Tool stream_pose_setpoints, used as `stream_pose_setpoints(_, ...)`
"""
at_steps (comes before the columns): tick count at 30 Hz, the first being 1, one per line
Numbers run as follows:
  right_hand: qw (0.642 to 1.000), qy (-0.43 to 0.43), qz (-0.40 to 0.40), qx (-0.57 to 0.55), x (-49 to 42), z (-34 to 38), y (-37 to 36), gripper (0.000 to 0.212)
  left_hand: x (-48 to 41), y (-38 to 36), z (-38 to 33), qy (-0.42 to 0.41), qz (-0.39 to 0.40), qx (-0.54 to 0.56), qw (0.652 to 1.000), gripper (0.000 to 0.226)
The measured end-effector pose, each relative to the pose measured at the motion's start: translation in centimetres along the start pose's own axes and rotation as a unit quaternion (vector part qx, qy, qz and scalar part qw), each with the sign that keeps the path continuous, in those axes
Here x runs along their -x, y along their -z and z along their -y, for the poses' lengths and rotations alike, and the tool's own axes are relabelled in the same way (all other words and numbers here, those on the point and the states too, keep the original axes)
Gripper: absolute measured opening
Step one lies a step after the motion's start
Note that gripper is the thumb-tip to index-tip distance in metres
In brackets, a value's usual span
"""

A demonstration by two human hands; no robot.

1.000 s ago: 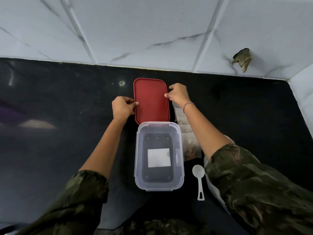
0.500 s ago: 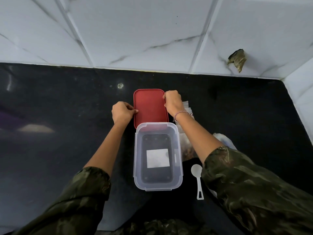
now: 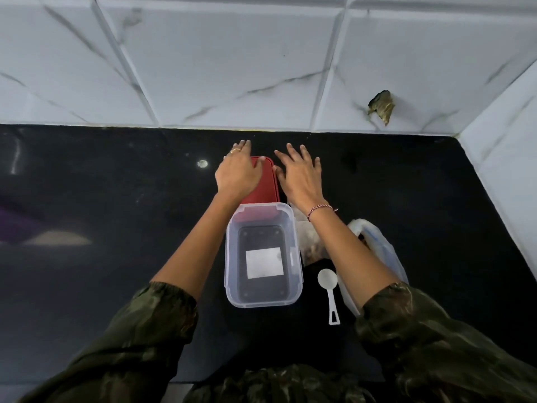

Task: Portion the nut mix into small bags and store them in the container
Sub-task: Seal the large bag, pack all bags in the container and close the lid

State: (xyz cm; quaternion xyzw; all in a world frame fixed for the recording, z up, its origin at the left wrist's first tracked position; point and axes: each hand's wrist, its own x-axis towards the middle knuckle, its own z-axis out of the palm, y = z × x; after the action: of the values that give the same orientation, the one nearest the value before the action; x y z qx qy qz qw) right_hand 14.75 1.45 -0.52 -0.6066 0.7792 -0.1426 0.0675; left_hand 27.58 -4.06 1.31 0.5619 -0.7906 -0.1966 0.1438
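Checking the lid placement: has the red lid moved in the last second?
Yes. The lid came toward the container: its near end now shows through the far wall; before, it stopped at the rim.

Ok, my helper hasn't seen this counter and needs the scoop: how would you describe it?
On the black counter, find the clear open container in the middle. Right of it lies a small white scoop, bowl toward the wall. It is the only utensil, between the container and a plastic bag.
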Motion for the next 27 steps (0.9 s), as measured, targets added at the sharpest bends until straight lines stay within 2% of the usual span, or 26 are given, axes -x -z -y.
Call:
stream_pose_setpoints(16,0.998,-0.055,-0.035,-0.018,9.5,-4.9,4.9,0.038,9.6,-2.6,-9.4,-0.082,0.037,0.069,0.994,0.044)
stream_pose_setpoints(22,0.995,-0.068,-0.045,-0.054,13.2,-8.1,6.0,0.036,12.9,-4.2,-12.3,-0.062,0.091,0.118,0.987,0.036)
stream_pose_setpoints(27,0.986,-0.113,-0.058,-0.106,16.3,-11.5,6.4,0.036,14.5,-6.5,-13.0,0.008,0.151,0.072,0.986,0.024)
